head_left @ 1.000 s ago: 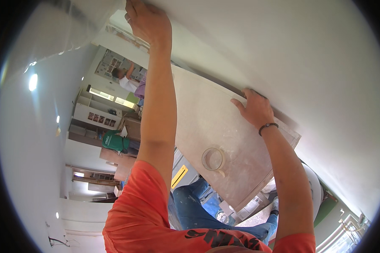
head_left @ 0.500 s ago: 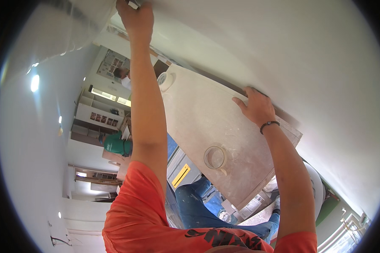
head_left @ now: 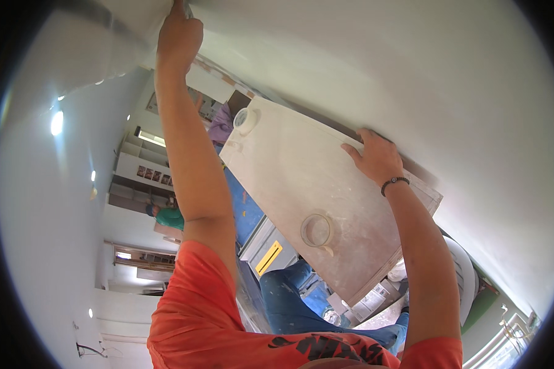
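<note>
My left hand (head_left: 180,40) is raised at the top, against the pale wall (head_left: 474,98), closed round something thin and grey that I cannot make out. My right hand (head_left: 378,157) lies on the far edge of a dusty pale board (head_left: 289,166) beside the wall, thumb and fingers apart. A white roll of tape (head_left: 244,121) sits near the board's far left corner, and a pale ring (head_left: 317,231), like a tape roll, lies on it nearer me.
Below are a grey case (head_left: 255,243) with a yellow label, blue sheeting (head_left: 243,200) and my jean-clad legs. Behind at left are white cabinets (head_left: 138,166), a person in green (head_left: 169,218) and a purple garment (head_left: 220,126). A window (head_left: 505,341) shows at lower right.
My left hand and arm have moved leftward along the wall, uncovering more of the board and the white roll at its corner. My right hand has barely shifted.
</note>
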The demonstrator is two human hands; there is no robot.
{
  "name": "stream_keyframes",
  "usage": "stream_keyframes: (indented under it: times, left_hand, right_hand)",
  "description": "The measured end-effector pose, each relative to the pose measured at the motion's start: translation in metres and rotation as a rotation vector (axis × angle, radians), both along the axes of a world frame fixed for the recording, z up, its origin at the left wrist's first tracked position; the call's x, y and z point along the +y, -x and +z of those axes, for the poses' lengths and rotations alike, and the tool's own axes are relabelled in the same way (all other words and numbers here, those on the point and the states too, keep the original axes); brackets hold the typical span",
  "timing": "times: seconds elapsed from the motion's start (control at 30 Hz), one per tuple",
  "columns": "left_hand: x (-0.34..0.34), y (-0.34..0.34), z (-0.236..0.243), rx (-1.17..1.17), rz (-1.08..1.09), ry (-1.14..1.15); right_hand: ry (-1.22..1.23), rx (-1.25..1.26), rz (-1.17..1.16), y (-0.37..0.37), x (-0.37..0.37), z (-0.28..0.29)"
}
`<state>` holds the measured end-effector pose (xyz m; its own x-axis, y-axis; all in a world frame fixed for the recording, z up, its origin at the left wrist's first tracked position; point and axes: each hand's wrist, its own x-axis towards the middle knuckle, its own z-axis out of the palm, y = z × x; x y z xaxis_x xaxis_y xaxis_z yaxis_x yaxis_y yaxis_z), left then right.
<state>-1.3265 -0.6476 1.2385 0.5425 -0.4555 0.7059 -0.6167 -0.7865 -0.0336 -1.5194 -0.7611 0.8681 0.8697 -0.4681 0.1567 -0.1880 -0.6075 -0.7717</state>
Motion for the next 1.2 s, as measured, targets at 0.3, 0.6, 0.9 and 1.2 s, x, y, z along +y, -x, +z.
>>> stream_keyframes:
  times: [0.3, 0.6, 0.9, 1.2]
  left_hand:
    - [-0.015, 0.005, -0.014, 0.306, -0.185, 0.211]
    - [-0.025, 0.006, -0.030, 0.217, -0.133, 0.172]
    - [-0.017, 0.041, -0.027, 0.184, -0.205, 0.138]
    - [-0.026, 0.058, -0.021, 0.411, -0.217, 0.343]
  right_hand:
    - [0.028, -0.054, -0.029, -0.003, 0.001, -0.008]
    - [0.013, -0.037, -0.017, -0.003, 0.000, -0.006]
    - [-0.028, -0.008, -0.001, 0.000, 0.001, -0.002]
    - [0.003, -0.030, -0.017, -0.002, 0.000, -0.006]
